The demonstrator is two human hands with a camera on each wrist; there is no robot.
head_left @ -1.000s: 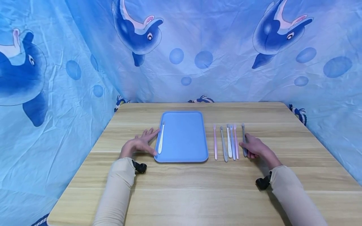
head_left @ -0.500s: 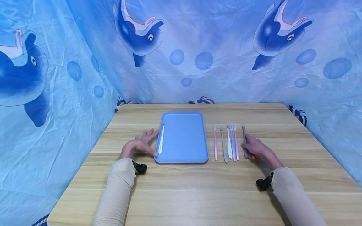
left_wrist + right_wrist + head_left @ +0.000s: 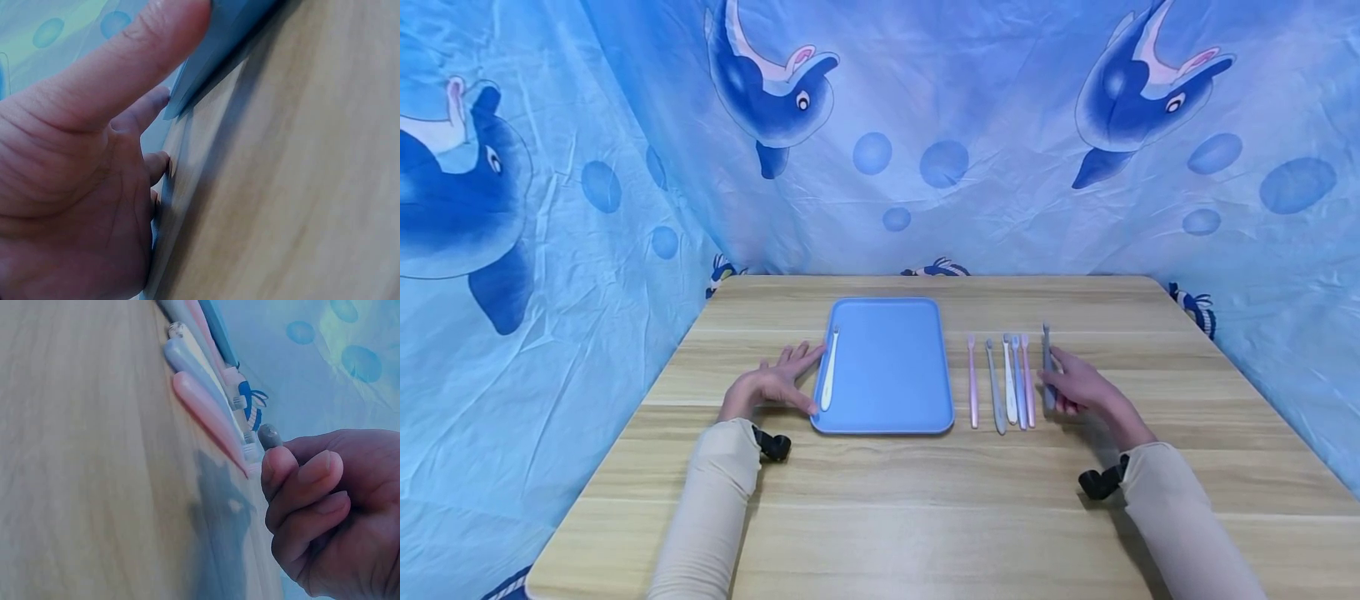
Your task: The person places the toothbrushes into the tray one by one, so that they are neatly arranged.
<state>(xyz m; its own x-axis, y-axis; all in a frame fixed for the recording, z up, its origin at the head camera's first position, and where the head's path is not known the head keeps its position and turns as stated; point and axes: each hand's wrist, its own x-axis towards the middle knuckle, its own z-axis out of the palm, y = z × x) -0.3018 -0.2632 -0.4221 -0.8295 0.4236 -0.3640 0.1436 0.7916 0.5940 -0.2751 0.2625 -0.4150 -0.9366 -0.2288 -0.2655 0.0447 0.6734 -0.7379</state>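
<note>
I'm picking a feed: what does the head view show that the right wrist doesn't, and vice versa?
Only the head view: the left hand at the rim of the blue tray, and the white toothbrush on it.
Only the right wrist view: the palm side of the right hand, and the held grey toothbrush seen end-on.
Both: the right hand gripping that toothbrush, the wooden table, five more toothbrushes lying on it; probably the tray too, a blue strip in the wrist view.

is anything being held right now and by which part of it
Yes: the right hand holds a grey toothbrush by its handle. The left hand touches the tray.
</note>
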